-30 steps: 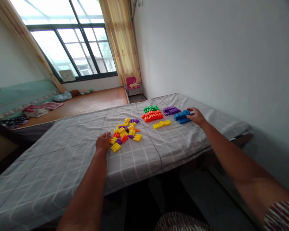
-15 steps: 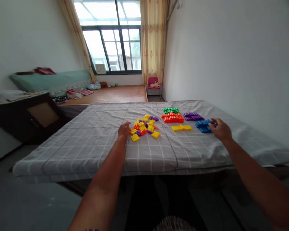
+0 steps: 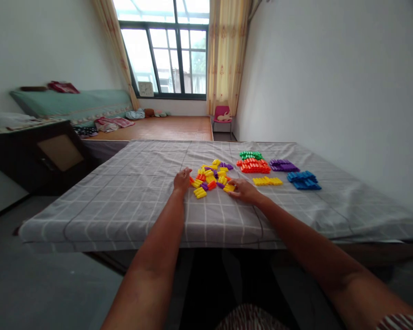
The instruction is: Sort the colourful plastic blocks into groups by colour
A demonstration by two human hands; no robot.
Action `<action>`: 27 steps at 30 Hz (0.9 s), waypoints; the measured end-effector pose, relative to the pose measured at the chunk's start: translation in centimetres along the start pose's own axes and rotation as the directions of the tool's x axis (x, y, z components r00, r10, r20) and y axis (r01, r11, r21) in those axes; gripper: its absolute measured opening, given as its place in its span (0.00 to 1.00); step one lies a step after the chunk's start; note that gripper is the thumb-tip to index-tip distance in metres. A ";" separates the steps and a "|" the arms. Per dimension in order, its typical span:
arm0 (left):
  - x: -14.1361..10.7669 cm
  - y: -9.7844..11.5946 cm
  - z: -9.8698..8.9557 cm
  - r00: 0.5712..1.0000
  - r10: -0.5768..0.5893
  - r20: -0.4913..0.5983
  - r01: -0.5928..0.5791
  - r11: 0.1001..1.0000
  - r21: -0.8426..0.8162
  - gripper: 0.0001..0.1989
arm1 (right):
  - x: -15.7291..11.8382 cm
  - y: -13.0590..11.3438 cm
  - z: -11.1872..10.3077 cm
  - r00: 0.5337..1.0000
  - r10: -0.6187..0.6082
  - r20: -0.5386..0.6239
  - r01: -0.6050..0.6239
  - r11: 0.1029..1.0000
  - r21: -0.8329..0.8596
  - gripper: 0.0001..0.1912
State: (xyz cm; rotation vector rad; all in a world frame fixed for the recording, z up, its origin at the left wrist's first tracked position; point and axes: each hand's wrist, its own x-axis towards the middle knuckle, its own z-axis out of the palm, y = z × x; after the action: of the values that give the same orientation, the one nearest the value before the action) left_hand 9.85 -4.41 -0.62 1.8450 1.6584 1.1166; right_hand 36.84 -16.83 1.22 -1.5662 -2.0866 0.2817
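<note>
A loose pile of small ribbed plastic blocks, yellow, orange and purple, lies mid-table, with a yellow block (image 3: 200, 194) at its front. Beside the pile's left edge rests my left hand (image 3: 182, 180), its fingers loosely bent and apart, with no block visible in it. My right hand (image 3: 244, 190) is at the pile's right edge, thumb and fingers around a yellow block (image 3: 229, 188). To the right are sorted groups: green blocks (image 3: 251, 155), orange blocks (image 3: 253, 166), purple blocks (image 3: 284, 165), a yellow row (image 3: 267, 181) and blue blocks (image 3: 303, 180).
A grey checked cloth (image 3: 124, 197) covers the table. Behind it stands a wide bed (image 3: 172, 127) under the window. A dark cabinet (image 3: 55, 153) is at the left, a pink chair (image 3: 222, 112) at the back, and a white wall runs along the right.
My right hand has moved left from the blue blocks to the yellow block at the pile's right edge. My left hand stays beside the pile. The view has shifted slightly.
</note>
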 end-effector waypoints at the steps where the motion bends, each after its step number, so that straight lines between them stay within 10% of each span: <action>1: 0.0 0.0 0.0 1.000 0.002 0.006 -0.002 1.000 0.000 0.27 | 0.0 0.3 -0.1 1.000 0.004 -0.008 -0.004 1.000 0.002 0.18; 6: 0.2 0.1 0.0 1.000 -0.006 0.024 0.006 1.000 0.003 0.26 | -0.5 4.8 -4.0 0.967 0.138 -0.212 -0.153 0.987 -0.054 0.18; 13: 0.0 0.5 -0.2 0.999 -0.006 0.033 0.003 0.998 0.063 0.25 | -3.3 14.3 -9.0 0.712 0.326 -0.622 -0.466 0.882 -0.071 0.23; 27: -0.3 0.8 -0.1 0.998 0.000 0.065 -0.008 0.992 0.126 0.25 | -5.0 13.7 -7.1 0.781 0.217 -0.586 -0.417 0.879 -0.230 0.22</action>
State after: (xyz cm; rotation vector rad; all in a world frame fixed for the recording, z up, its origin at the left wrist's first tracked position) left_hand 10.26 -4.85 -0.01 1.9416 1.7247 0.9622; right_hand 52.95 -18.21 -0.35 -1.9329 -1.4595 -0.4154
